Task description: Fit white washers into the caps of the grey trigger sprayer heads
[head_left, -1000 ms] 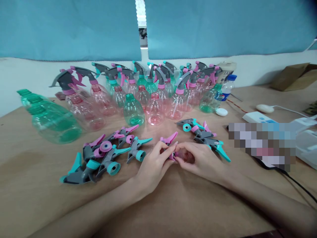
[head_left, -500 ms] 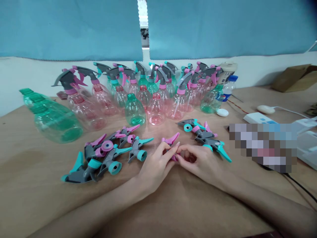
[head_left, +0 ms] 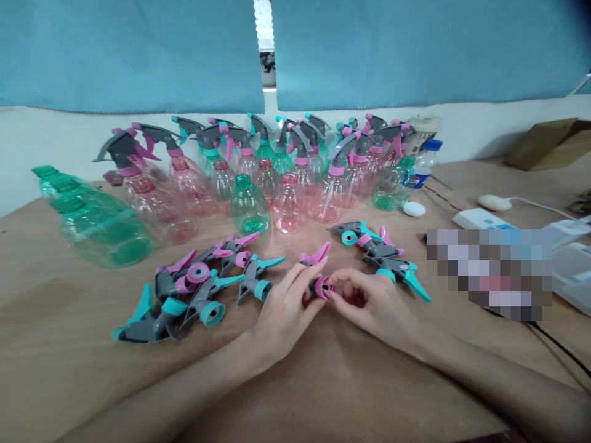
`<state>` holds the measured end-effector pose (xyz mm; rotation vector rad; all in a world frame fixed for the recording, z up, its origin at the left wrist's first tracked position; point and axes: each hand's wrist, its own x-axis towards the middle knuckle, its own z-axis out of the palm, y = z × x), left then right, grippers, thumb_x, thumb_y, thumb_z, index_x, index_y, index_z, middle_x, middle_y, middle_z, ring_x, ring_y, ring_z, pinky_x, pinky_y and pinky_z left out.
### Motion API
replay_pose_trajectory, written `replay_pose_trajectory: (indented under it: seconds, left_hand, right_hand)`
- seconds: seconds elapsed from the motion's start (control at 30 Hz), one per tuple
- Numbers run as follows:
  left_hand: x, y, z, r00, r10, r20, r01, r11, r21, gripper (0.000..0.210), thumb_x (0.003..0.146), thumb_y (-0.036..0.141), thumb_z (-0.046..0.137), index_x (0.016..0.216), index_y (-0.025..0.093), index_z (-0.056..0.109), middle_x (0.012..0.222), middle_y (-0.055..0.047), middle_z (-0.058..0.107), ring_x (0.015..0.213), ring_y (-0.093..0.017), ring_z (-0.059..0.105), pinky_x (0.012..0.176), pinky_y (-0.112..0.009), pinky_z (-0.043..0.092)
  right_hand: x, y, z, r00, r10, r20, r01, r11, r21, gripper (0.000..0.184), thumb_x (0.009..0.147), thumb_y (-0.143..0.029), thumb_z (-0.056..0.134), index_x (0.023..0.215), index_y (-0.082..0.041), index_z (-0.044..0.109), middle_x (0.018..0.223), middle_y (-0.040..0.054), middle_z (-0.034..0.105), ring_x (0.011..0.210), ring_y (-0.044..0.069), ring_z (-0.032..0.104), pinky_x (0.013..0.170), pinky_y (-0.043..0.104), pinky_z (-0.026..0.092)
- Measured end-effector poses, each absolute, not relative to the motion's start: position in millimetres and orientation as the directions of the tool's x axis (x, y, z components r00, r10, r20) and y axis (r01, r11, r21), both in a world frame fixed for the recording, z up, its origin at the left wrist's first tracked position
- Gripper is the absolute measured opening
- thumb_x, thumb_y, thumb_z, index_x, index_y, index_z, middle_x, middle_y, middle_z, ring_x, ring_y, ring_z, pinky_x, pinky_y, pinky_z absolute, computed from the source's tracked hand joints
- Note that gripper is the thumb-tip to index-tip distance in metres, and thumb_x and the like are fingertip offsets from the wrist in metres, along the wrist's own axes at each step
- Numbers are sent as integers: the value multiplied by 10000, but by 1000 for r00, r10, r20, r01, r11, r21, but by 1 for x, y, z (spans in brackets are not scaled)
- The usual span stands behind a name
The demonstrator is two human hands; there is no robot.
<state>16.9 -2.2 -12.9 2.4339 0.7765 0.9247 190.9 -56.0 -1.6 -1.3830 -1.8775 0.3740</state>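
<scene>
My left hand (head_left: 282, 311) is closed around a grey and pink trigger spray head (head_left: 322, 287), whose pink trigger sticks up above the fingers. Its open pink collar faces my right side. My right hand (head_left: 381, 303) pinches the edge of that collar between thumb and forefinger; whether a small part is also between those fingertips is hidden. Left of the hands lies a pile of loose spray heads (head_left: 199, 303) in grey with pink or teal collars. A smaller group of spray heads (head_left: 384, 253) lies beyond my right hand.
Behind stand several pink and green bottles, some uncapped like the green bottle (head_left: 250, 208), others with spray heads fitted. More green bottles (head_left: 108, 227) stand at the left. On the right are a blue-capped bottle (head_left: 425, 165), a white power strip (head_left: 482, 219), cables and a blurred-out object (head_left: 489, 274).
The spray head's pink collar has turned more into view between my hands, showing its opening. My fingertips have shifted slightly on it; the bottles and loose heads stay in place.
</scene>
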Motion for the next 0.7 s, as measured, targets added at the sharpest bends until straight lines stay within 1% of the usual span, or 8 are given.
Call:
replay_pose_trajectory:
  seconds: [0.07,0.2,0.3,0.4,0.5,0.6,0.7]
  left_hand:
    - [17,-2,-13,627,629,460,341,-752,564,420,847,84,547,1245,201,478,933,-18,559,658,-105,530,655,-270,526]
    - [16,-4,-12,639,609,470,310,-763,567,316,848,88,536,1148,189,542,928,-24,577,766,-132,573,714,-278,524]
    - [15,-6,-11,648,576,498,272,-786,555,274,861,114,541,1124,188,557,968,-39,567,782,-132,583,700,-262,531]
    - [15,-8,-11,647,546,532,239,-808,538,288,872,161,566,1158,192,550,965,-42,564,763,-126,580,660,-238,530]
    - [15,-8,-10,628,537,564,229,-820,525,324,880,203,575,1201,194,531,979,-48,580,828,-145,587,715,-267,529]
    - [15,-7,-9,582,563,586,251,-810,530,333,864,247,605,1183,180,532,969,-47,607,870,-168,584,782,-319,514]
    - [15,-8,-8,544,607,580,286,-783,552,325,833,274,646,1129,177,551,878,-28,625,808,-175,568,752,-337,506]
  right_hand:
    - [190,-56,-4,-141,885,443,694,408,-593,70,847,-207,532,861,-191,598,531,-62,521,447,79,477,459,198,347]
    - [189,-56,-8,-175,819,547,710,490,-506,83,862,-189,493,860,-184,576,550,-50,535,446,78,478,451,198,352]
    - [190,-57,-7,-211,774,597,672,558,-487,63,859,-188,501,862,-183,564,559,-44,547,454,81,501,453,198,375]
    - [192,-58,-6,-196,772,604,598,582,-551,47,853,-194,529,890,-188,558,571,-43,553,473,90,530,460,202,404]
    - [196,-59,-7,-141,796,588,556,555,-619,84,853,-190,543,936,-192,538,585,-45,540,501,103,548,484,217,429]
    - [203,-56,-12,-83,806,586,538,531,-655,140,856,-228,563,984,-203,513,638,-39,551,543,112,554,508,230,439]
    - [209,-48,-17,49,830,556,539,447,-714,149,868,-294,559,973,-203,504,620,-47,540,501,109,534,482,234,423]
